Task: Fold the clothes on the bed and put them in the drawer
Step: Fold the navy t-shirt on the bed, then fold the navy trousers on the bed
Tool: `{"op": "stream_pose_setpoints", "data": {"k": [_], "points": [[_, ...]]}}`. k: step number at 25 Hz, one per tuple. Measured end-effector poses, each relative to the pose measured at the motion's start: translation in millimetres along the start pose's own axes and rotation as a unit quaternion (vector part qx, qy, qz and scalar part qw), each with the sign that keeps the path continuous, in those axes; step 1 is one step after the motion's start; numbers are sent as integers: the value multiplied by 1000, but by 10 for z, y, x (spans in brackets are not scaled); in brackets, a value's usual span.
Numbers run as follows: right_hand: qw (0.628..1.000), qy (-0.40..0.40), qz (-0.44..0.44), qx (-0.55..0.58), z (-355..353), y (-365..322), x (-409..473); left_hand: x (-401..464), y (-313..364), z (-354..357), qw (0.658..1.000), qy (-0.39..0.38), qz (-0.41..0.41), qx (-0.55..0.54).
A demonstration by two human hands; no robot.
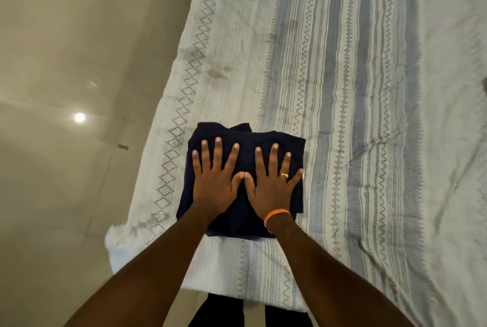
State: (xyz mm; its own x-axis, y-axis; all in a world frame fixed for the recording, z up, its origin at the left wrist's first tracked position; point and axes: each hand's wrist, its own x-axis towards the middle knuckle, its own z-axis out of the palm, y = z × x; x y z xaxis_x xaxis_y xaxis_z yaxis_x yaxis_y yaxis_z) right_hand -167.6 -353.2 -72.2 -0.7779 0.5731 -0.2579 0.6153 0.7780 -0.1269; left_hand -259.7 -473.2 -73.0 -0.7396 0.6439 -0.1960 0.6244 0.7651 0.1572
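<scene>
Navy garment point(245, 142) on a white bedsheet point(342, 89) with blue-grey stripes, zigzags and diamonds; beige floor point(66, 49)

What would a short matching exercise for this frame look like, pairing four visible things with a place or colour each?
Column one:
1. folded garment
2. wristband
3. ring
4. bedsheet

Column two:
A. gold, on a finger of the right hand
B. dark navy, pressed flat under both hands; the left hand lies beside the right
C. white with grey-blue patterned stripes
D. orange, round the right wrist

Pairs: 1-B, 2-D, 3-A, 4-C
</scene>
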Motion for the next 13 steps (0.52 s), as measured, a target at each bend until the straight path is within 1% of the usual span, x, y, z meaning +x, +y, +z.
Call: {"op": "stream_pose_setpoints", "data": {"k": [3,6,8,10,13], "points": [[999,-24,-9,36,-446,-29,-125,-76,46,-389,1000,-25,-3,-7],[992,-4,9,124,-873,73,-272,-204,173,-781,999,-12,0,-29],[981,24,49,186,-1120,241,-403,-320,363,-999,998,-6,-2,-59],[963,57,96,245,-1356,510,-566,-417,691,-1185,996,-6,7,-89],[932,70,170,311,-1646,1009,-815,-480,1304,-1389,991,-13,32,-128]]}}
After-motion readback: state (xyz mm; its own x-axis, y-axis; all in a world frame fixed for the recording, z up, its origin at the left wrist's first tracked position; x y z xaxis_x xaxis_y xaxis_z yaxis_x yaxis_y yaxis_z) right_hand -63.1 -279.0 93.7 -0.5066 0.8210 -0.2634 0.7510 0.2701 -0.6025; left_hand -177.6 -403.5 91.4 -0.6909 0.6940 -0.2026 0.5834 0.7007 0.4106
